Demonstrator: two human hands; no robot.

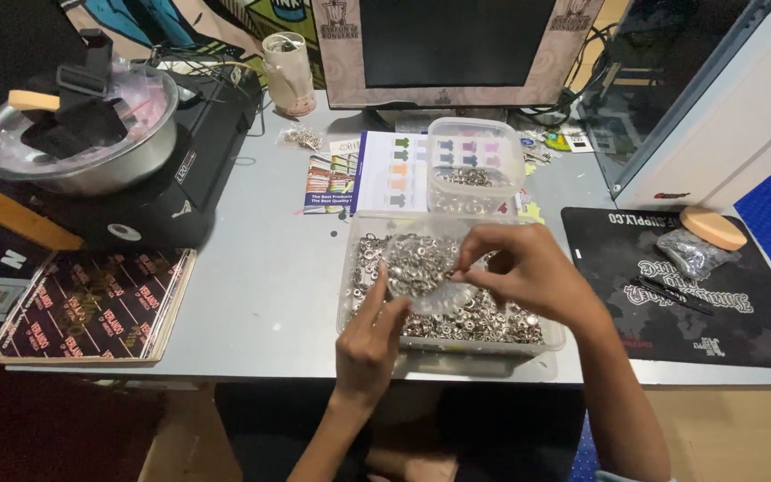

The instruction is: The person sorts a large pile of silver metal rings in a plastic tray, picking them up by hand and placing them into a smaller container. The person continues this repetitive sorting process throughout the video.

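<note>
Head view looks down on two bare hands working over a clear plastic tray heaped with small silver metal rings. Both hands share a small clear plastic bag part-filled with the same rings, held just above the tray's contents. Left hand comes up from below, fingers close together and curled, gripping the bag's lower edge. Right hand reaches in from the right, thumb and fingertips pinched on the bag's upper edge, remaining fingers loosely bent.

Everything sits on a grey desk in a cluttered room, with a monitor at the back. A black mat lies to the right, bearing a tan round pad and another filled bag. Behind the tray stands a smaller clear tub holding more rings, resting on printed colour sheets. To the left, a steel bowl sits atop a black machine, and a plastic cup stands near the monitor.
</note>
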